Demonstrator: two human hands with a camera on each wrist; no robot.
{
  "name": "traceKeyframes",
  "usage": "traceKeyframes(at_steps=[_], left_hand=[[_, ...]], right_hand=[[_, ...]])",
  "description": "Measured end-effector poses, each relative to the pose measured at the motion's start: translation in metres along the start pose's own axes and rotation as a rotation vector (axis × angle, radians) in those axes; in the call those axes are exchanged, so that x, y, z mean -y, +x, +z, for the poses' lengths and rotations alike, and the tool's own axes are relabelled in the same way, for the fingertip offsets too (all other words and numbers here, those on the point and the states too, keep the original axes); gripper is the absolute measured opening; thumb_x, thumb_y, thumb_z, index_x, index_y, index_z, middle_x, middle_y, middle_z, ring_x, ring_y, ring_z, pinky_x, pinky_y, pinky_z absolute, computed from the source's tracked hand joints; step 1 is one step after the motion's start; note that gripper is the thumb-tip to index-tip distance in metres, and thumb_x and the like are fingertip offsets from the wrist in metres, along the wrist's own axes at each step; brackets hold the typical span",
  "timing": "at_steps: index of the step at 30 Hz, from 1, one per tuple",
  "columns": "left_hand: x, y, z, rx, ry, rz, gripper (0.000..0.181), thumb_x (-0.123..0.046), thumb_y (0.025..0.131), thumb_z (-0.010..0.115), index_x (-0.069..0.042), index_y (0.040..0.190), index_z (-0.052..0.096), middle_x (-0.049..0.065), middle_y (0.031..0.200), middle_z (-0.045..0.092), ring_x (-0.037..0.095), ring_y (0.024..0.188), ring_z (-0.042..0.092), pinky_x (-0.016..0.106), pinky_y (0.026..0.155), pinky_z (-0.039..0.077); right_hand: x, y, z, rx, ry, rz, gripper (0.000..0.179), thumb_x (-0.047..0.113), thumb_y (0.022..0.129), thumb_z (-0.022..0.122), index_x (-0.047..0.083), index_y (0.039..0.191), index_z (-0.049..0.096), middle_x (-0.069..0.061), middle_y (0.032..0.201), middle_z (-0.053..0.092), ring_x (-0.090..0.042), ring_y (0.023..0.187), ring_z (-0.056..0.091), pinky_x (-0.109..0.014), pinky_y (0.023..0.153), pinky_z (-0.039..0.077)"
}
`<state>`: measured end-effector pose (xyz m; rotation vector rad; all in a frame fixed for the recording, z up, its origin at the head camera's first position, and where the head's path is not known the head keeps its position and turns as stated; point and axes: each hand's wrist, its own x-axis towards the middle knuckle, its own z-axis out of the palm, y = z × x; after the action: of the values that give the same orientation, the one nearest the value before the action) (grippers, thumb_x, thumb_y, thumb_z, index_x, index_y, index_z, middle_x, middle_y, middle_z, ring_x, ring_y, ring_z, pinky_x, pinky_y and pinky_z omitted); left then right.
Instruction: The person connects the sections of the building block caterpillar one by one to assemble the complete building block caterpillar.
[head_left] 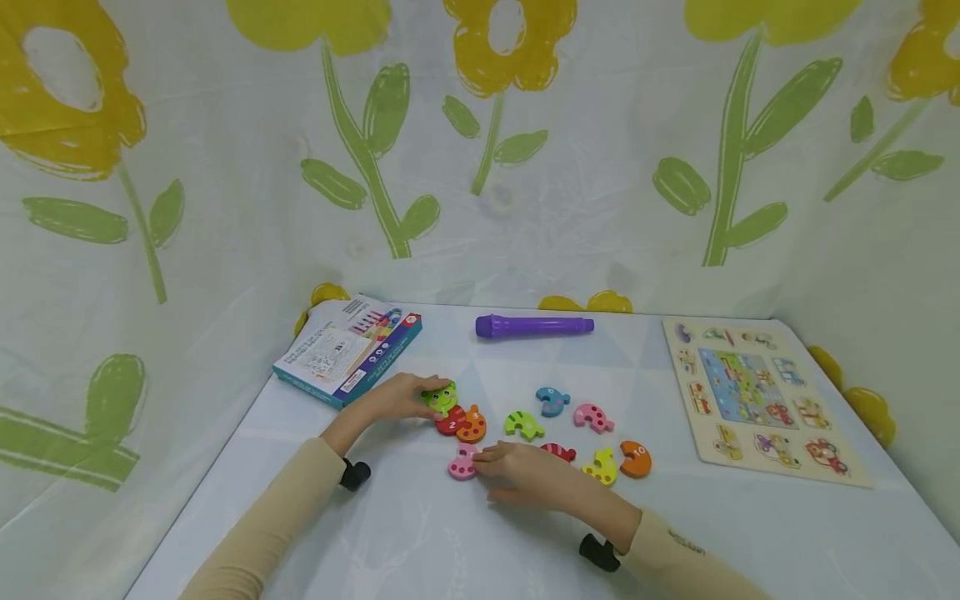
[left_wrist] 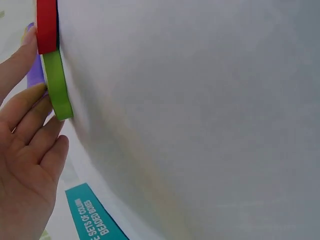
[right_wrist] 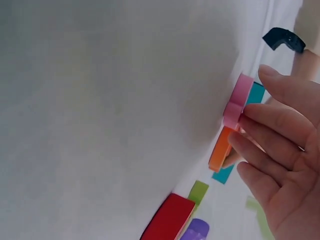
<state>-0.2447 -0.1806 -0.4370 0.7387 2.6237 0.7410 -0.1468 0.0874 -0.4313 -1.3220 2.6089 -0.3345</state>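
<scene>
My left hand (head_left: 401,397) holds a green puzzle piece with a smiling face (head_left: 443,400), thumb and fingers at its edges. In the left wrist view the thumb lies by a red piece (left_wrist: 47,27) and the fingers by the green piece's end (left_wrist: 59,90). That red piece, numbered 2, adjoins the green one, and an orange dotted piece (head_left: 472,425) sits to its right. My right hand (head_left: 528,475), fingers extended, touches a pink dotted piece (head_left: 462,463) below the orange one. Its thumb stands away from the pink piece in the right wrist view.
Several loose puzzle pieces lie to the right, among them a blue one (head_left: 552,401), a green striped one (head_left: 523,425) and an orange one (head_left: 636,459). A flat box (head_left: 348,346) is at back left, a purple tube (head_left: 534,327) at the back, a picture board (head_left: 757,400) at right.
</scene>
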Motion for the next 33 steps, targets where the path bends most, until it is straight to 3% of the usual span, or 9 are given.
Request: traceKeyframes(at_steps=[10,22,27,33], left_hand=[[0.001,-0.001,0.002,-0.057,-0.037,-0.004,0.064,-0.029,0.083,0.077,-0.018,0.140,0.052,0.016,0.144,0.045,0.038,0.134,0.039,0.054,0.107,0.034],[-0.003,0.004,-0.003,-0.001,-0.059,0.056,0.060,-0.015,0.085,0.074,-0.013,0.140,0.052,0.017,0.144,0.045,0.037,0.135,0.039,0.053,0.108,0.032],[-0.012,0.002,0.003,-0.024,-0.075,-0.008,0.061,-0.015,0.087,0.073,-0.012,0.143,0.049,0.014,0.147,0.042,0.033,0.138,0.035,0.050,0.110,0.030],[-0.028,-0.004,0.012,-0.108,0.026,-0.143,0.065,-0.029,0.086,0.075,-0.009,0.142,0.049,0.015,0.148,0.041,0.033,0.138,0.035,0.048,0.108,0.035]], right_hand=[[-0.014,-0.019,-0.004,-0.058,0.040,-0.015,0.035,0.019,0.089,0.071,0.009,0.122,0.068,-0.002,0.122,0.066,-0.020,0.118,0.059,-0.034,0.097,0.048],[-0.025,-0.016,-0.011,-0.108,0.039,-0.011,0.029,0.017,0.089,0.071,0.004,0.115,0.071,-0.006,0.116,0.069,-0.023,0.115,0.061,-0.034,0.094,0.050],[-0.025,-0.014,-0.011,-0.125,0.024,0.007,0.032,0.017,0.088,0.071,0.002,0.116,0.069,-0.009,0.117,0.068,-0.024,0.114,0.061,-0.035,0.094,0.050],[-0.018,-0.014,-0.013,-0.146,-0.033,0.099,0.034,0.018,0.086,0.074,0.001,0.116,0.069,-0.012,0.119,0.067,-0.027,0.116,0.060,-0.045,0.104,0.040]])
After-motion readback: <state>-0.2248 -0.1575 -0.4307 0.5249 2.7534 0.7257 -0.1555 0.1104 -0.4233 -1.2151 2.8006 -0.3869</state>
